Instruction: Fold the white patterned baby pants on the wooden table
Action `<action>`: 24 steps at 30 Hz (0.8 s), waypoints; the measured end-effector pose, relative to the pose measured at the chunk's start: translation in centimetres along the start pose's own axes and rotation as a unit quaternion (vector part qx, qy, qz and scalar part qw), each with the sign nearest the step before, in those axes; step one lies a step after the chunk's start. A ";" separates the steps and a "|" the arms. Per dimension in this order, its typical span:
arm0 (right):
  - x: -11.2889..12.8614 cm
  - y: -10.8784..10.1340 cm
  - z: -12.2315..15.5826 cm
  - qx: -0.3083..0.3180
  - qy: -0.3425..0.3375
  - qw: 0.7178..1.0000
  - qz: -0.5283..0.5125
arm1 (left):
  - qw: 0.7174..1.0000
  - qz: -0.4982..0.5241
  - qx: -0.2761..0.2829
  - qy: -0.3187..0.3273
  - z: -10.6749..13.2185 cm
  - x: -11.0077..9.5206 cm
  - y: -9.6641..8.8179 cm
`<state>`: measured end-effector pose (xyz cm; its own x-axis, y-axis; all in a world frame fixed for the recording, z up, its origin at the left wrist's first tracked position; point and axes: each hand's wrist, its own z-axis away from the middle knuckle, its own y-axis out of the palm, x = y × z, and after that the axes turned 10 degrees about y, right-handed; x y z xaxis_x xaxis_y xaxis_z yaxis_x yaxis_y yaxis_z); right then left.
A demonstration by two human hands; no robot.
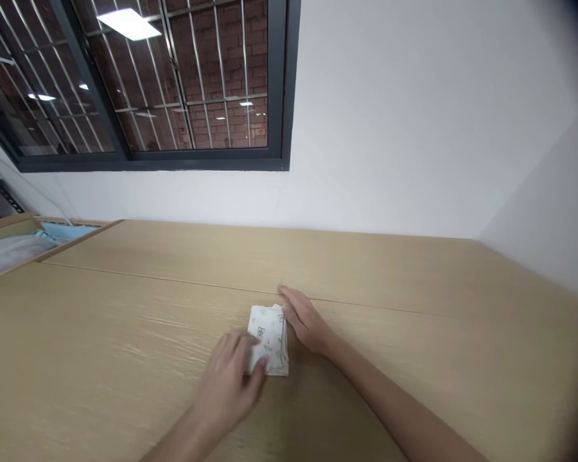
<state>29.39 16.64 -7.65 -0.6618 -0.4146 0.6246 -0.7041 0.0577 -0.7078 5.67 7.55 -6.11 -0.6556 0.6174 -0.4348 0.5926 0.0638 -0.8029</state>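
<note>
A small folded white cloth with a faint green print (268,333) lies flat on the light wooden table (125,333). My left hand (231,382) rests on its near left corner, fingers stretched out flat and pressing down. My right hand (304,319) lies against the cloth's right edge, fingers extended and together, touching the fold. Neither hand is wrapped round the cloth.
A white wall rises behind the table, with a dark-framed barred window (139,83) at the upper left. At the far left stands a wooden box (14,247) holding pale cloth. A seam (173,280) runs across the tabletop beyond the hands.
</note>
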 end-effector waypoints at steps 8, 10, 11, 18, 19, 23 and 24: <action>0.8 -0.3 0.3 -0.025 -0.057 0.998 -0.006 | 0.991 -0.050 0.026 -0.119 -1.3 2.4 0.7; 0.9 -0.2 0.3 -0.010 -0.044 0.999 -0.010 | 0.990 -0.039 0.042 -0.125 -1.6 2.5 0.9; 0.9 -0.2 0.3 0.000 -0.032 0.999 -0.013 | 0.990 -0.030 0.047 -0.126 -1.8 2.6 1.0; 1.9 -0.1 -0.1 0.057 0.066 0.995 -0.042 | 0.989 0.015 0.069 -0.128 -2.4 2.7 0.4; 2.4 0.1 -0.1 0.060 0.067 0.995 -0.047 | 0.989 0.018 0.069 -0.129 -2.3 2.3 -0.1; 6.1 2.0 0.8 0.070 0.056 0.992 -0.086 | 0.989 0.028 0.033 -0.142 0.3 0.3 -3.6; 7.4 2.7 1.2 0.087 0.052 0.989 -0.107 | 0.988 0.031 0.020 -0.153 1.7 -0.1 -4.6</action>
<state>22.91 12.65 -5.32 -0.5320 -0.3034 0.7905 -0.7817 -0.1828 -0.5963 2.25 5.86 -3.07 -0.7330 0.3526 -0.5817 0.6210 -0.0022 -0.7838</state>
